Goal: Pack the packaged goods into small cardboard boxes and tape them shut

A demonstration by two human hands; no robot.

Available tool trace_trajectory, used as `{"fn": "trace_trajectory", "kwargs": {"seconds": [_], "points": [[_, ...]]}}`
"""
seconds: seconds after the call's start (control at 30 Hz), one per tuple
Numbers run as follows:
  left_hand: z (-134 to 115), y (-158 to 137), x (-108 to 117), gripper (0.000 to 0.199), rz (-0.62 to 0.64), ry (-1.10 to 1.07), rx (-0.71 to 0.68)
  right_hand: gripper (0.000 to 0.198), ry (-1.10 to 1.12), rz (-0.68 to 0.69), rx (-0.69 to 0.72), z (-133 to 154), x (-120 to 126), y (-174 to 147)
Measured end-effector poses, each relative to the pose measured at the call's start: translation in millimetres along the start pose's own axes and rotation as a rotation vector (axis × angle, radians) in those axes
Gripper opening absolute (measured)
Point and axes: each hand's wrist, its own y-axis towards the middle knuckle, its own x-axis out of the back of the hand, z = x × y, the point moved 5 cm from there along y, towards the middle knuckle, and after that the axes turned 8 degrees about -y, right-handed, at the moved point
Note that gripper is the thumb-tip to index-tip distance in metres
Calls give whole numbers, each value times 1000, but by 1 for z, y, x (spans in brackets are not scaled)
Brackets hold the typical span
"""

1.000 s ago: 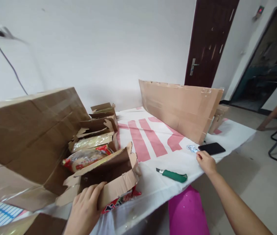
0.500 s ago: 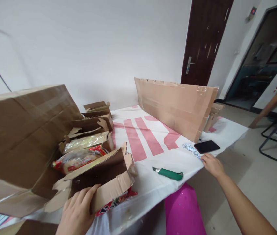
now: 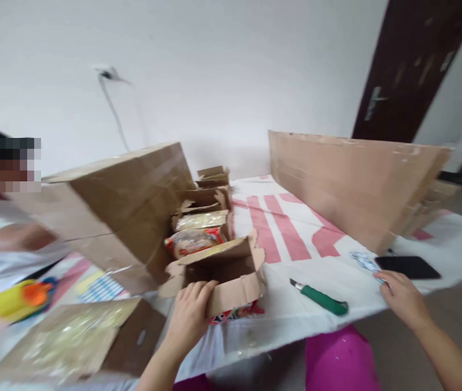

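Note:
My left hand is closed over the near wall of an open cardboard box, its fingers hooked inside the rim. Under the box's near side pokes out a red printed packet. At the table's right edge, my right hand pinches one end of a small blue-and-white patterned piece, whose kind I cannot make out. A black phone lies just beyond those fingers. Between my hands rests a green utility knife, its blade showing.
Several opened boxes line up behind, one near a clear red-ended packet. Large cartons stand left and right. A taped box lies front left, near a yellow toy. Another person is at left.
My view has swung left, so things sit further right in the picture. The other person, yellow toy and wall socket have come into view. Both hands stay at the same things.

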Motion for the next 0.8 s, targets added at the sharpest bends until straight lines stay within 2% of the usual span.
{"fn": "trace_trajectory", "kwargs": {"seconds": [0.13, 0.2, 0.37, 0.57, 0.67, 0.8], "points": [[-2, 2, 8, 44, 47, 24, 59, 25, 212, -94, 218, 46, -14, 6], [4, 3, 16, 47, 50, 55, 83, 23, 293, -105, 280, 73, -16, 8], [28, 12, 37, 49, 44, 121, 151, 21, 430, -98, 347, 128, -9, 14], [47, 26, 49, 66, 3, 65, 187, 20, 496, -71, 414, 160, -13, 8], [51, 26, 56, 62, -107, 14, 200, 20, 517, -59, 449, 167, -18, 1], [54, 24, 73, 46, -378, 4, 238, 19, 536, -48, 473, 172, -24, -7]]}}
